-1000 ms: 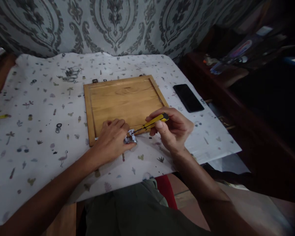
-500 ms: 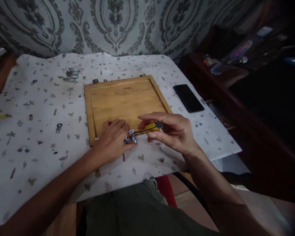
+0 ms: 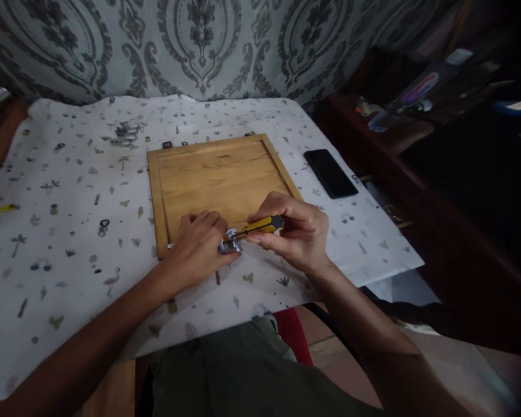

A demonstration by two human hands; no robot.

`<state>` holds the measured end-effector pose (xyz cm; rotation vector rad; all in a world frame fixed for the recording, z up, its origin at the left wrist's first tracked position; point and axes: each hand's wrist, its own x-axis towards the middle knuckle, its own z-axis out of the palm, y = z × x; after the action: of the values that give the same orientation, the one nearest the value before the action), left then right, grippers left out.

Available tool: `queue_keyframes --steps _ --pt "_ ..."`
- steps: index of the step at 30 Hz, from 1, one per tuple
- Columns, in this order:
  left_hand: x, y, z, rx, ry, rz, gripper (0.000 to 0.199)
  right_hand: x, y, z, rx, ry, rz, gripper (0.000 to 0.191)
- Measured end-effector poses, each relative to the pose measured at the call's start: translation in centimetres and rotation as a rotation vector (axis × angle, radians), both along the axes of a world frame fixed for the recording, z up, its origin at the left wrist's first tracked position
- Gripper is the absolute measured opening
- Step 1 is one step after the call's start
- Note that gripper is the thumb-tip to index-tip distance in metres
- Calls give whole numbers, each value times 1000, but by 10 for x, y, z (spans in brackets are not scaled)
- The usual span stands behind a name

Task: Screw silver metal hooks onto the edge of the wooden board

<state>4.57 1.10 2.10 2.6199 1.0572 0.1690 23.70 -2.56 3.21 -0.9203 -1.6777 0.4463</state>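
A framed wooden panel [image 3: 221,179] lies flat on the patterned tablecloth. At its near edge, my left hand [image 3: 200,243] holds a small metal hinge [image 3: 231,247] between thumb and fingers, against the wood. My right hand [image 3: 293,231] grips a yellow and black screwdriver [image 3: 264,225] with thumb and fingertips. The screwdriver's shaft points left, and its tip is at the hinge. Whether a screw sits under the tip is too small to tell.
A black phone [image 3: 330,173] lies right of the panel. Several metal hinges [image 3: 125,132] are piled at the back left. A yellow item [image 3: 6,208] is at the far left. A plastic bottle [image 3: 421,87] stands beyond the table at the right.
My right hand has moved slightly left, and its fingers have closed from a looser, more open pose round the screwdriver handle. My left hand has stayed on the hinge.
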Motion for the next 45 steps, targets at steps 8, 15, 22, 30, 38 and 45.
queue_keyframes --steps 8,15,22,30,38,45 --pt "0 0 1 10 31 4 24 1 1 -9 12 107 13 17" --pt "0 -1 -2 30 -6 15 22 11 -3 -3 -119 118 153 29" --pt "1 0 0 22 27 8 30 13 1 3 -101 172 136 15" --pt "2 0 3 1 54 13 32 6 -1 -14 -37 324 -142 19" --pt "2 0 4 -3 49 14 34 4 -1 -20 -30 286 -109 21" --pt "2 -1 4 1 52 17 32 6 0 -22 -4 270 -54 11"
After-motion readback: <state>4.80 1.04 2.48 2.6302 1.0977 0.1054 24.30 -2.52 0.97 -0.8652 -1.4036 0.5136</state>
